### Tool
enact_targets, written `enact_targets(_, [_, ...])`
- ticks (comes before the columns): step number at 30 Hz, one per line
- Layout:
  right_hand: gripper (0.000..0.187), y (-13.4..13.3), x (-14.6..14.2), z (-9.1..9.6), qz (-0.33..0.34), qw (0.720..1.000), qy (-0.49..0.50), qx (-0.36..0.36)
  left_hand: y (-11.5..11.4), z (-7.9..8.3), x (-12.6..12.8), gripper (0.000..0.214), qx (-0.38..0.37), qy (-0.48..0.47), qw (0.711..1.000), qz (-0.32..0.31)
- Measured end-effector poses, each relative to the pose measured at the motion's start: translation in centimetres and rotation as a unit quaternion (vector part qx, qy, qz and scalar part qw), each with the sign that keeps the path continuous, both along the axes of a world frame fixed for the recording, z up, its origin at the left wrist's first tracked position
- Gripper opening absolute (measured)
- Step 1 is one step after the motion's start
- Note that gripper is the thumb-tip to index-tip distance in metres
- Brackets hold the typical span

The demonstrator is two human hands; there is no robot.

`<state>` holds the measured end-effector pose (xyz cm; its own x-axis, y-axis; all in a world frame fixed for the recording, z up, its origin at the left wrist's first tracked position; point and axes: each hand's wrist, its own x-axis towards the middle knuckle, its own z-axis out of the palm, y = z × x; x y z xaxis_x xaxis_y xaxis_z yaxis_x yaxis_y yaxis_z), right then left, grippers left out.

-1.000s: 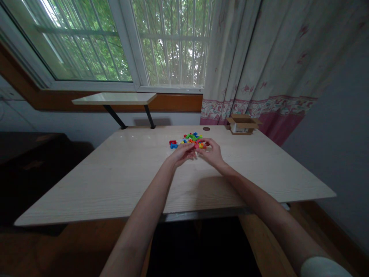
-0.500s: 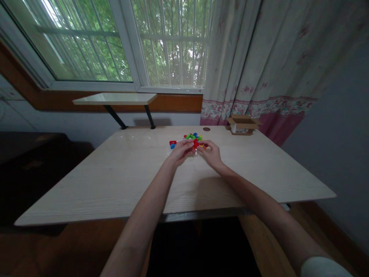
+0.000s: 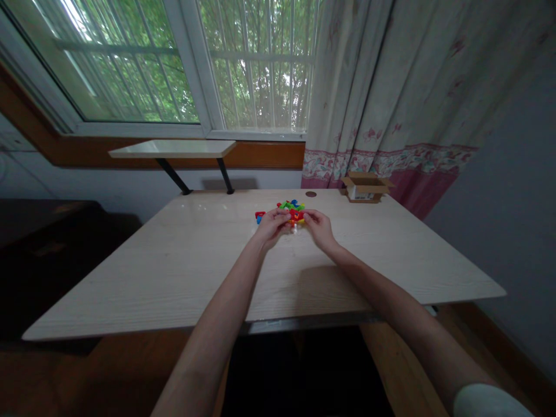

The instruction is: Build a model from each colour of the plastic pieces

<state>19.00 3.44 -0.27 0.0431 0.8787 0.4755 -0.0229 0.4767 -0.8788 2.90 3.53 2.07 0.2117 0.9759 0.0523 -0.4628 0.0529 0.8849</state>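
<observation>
A: Head view, hands?

B: Left hand (image 3: 271,226) and right hand (image 3: 320,228) meet far out on the table (image 3: 174,266). Fingers are curled, and both pinch the same red piece (image 3: 296,216) between them, just above the tabletop.

A: Grip detail?

B: Too small. Fingertips blur into the piece, and its shape is unreadable.

A: Around it?

B: A pile of coloured pieces (image 3: 290,205) lies just behind the hands, near edge hidden by the fingers. A blue-and-red bit (image 3: 259,216) sits left of the left hand.

A: Anything else?

B: An open cardboard box (image 3: 366,186) sits at the far right corner, contents not visible. A curtain (image 3: 391,87) hangs behind it. Both forearms are cut off at the bottom edge.
</observation>
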Motion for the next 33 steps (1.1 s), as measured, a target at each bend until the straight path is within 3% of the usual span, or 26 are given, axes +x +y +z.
enact_targets(7, [0.038, 0.0, -0.2, 0.0, 0.028, 0.99, 0.089, -0.108, -0.1, 0.1, 0.1, 0.033, -0.001, 0.038, 0.999, 0.002])
enact_targets(14, [0.037, -1.0, -0.3, 0.8, 0.146, 0.955, 0.163, -0.202, -0.1, 0.1, 0.1, 0.037, 0.021, 0.035, 0.999, 0.027])
enact_targets(21, [0.035, -1.0, -0.2, 0.8, 0.149, 0.961, 0.138, -0.186, -0.1, 0.2, 0.0, 0.036, 0.044, 0.051, 0.998, 0.02])
enact_targets(26, [0.038, -1.0, -0.5, 0.9, 0.131, 0.958, 0.165, -0.193, -0.1, 0.4, 0.1, 0.027, 0.023, 0.049, 0.998, 0.031])
enact_targets(33, [0.042, -0.9, -0.4, 0.7, 0.125, 0.971, 0.127, -0.16, -0.5, 1.0, 0.1, 0.023, 0.014, 0.041, 0.998, 0.053])
